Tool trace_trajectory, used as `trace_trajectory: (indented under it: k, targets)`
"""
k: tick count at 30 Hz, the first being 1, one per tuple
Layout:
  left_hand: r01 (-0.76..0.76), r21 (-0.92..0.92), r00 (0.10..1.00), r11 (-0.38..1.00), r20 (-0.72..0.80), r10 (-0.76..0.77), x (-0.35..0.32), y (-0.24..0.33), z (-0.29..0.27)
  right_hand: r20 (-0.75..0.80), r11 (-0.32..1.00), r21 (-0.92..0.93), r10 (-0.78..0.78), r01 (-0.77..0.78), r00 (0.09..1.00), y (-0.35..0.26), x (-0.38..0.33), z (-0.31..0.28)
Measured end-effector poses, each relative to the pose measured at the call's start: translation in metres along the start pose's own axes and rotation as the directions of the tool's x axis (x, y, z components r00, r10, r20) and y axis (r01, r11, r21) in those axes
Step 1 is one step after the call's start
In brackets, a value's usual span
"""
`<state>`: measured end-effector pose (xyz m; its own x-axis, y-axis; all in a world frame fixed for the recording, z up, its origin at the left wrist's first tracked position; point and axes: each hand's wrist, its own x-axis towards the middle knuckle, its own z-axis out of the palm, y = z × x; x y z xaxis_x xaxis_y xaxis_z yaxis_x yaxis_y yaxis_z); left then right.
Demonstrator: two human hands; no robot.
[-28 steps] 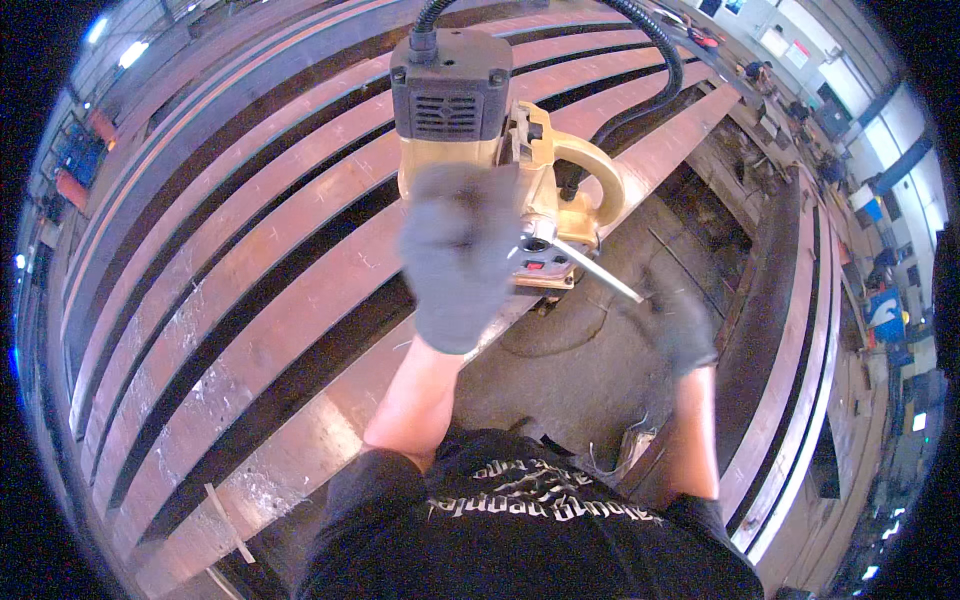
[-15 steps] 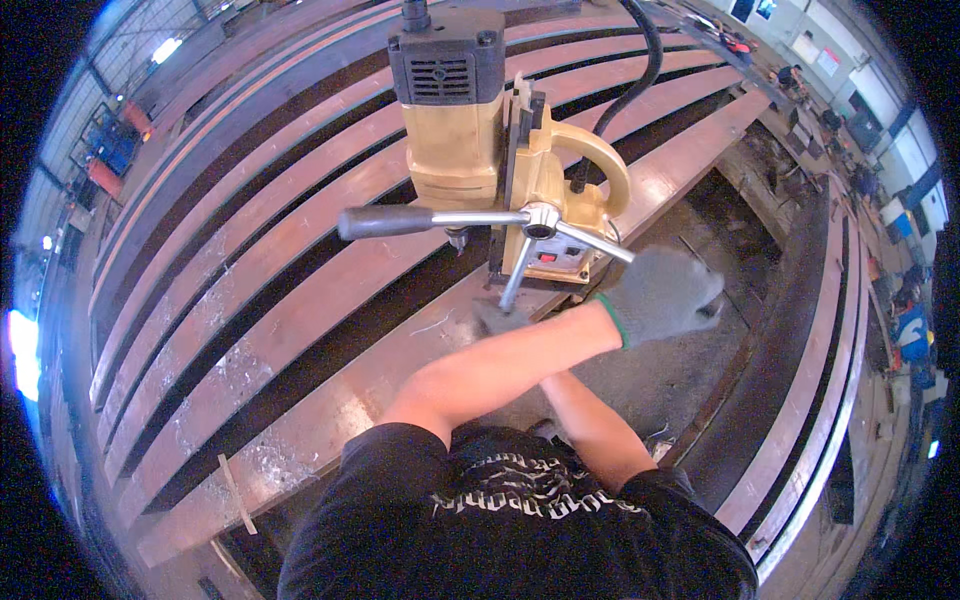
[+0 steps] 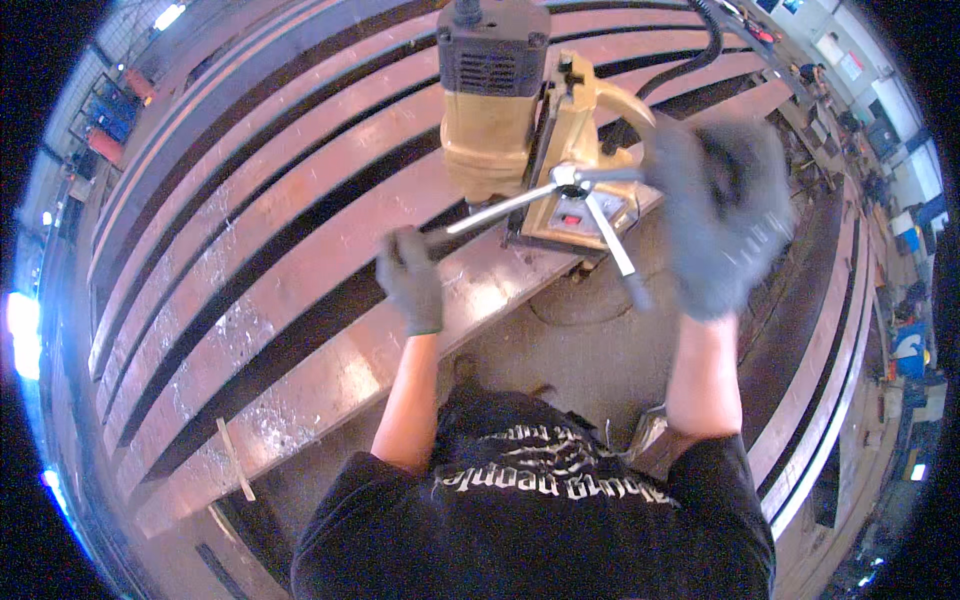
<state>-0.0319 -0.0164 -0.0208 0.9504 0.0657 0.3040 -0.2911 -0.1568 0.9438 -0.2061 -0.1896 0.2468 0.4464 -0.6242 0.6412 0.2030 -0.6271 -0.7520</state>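
A yellow magnetic drill (image 3: 520, 130) with a dark motor cap stands on a rusty steel beam (image 3: 330, 350). Its three-spoke feed handle (image 3: 570, 185) sticks out toward me. My left hand (image 3: 408, 275), in a grey glove, grips the end of the left spoke. Also gloved, my right hand (image 3: 722, 215) is raised beside the drill's right side, blurred, its fingers spread, holding nothing. A black cable (image 3: 690, 55) loops away from the drill's back.
Several long rusty steel beams (image 3: 230, 200) lie side by side to the left, with dark gaps between them. More beams (image 3: 830, 330) run along the right. A thin metal strip (image 3: 236, 458) lies on the near beam. Grey floor (image 3: 590, 350) shows below the drill.
My left hand has come up and taken hold of the left spoke of the feed handle. My right hand has lifted from the beam's right side to beside the drill.
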Motion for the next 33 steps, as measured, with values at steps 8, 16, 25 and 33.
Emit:
trace_trajectory:
  k: [8, 16, 25, 33]
  targets:
    - [-0.022, -0.013, 0.562, 1.0, 0.827, 0.023, -0.149, -0.082, 0.014, 0.864, 0.568, -0.302, -0.177, 0.765, 0.472, 0.121, -0.106, 0.197]
    - [0.072, 0.191, 0.696, 0.979, 0.693, -0.187, -0.09, -0.058, -0.067, 0.963, 0.513, -0.04, -0.21, 0.858, 0.17, 0.233, -0.15, 0.122]
    - [0.186, 0.113, 0.944, 0.976, 0.254, -0.209, -0.085, -0.038, -0.088, 0.525, 0.716, -0.412, -0.318, 0.563, 0.789, 0.022, -0.033, 0.162]
    - [0.035, -0.784, 0.981, 0.62, 0.147, 0.13, 0.001, 0.136, 0.012, -0.426, 0.734, 0.627, 0.604, -0.262, 0.674, 0.09, -0.081, -0.048]
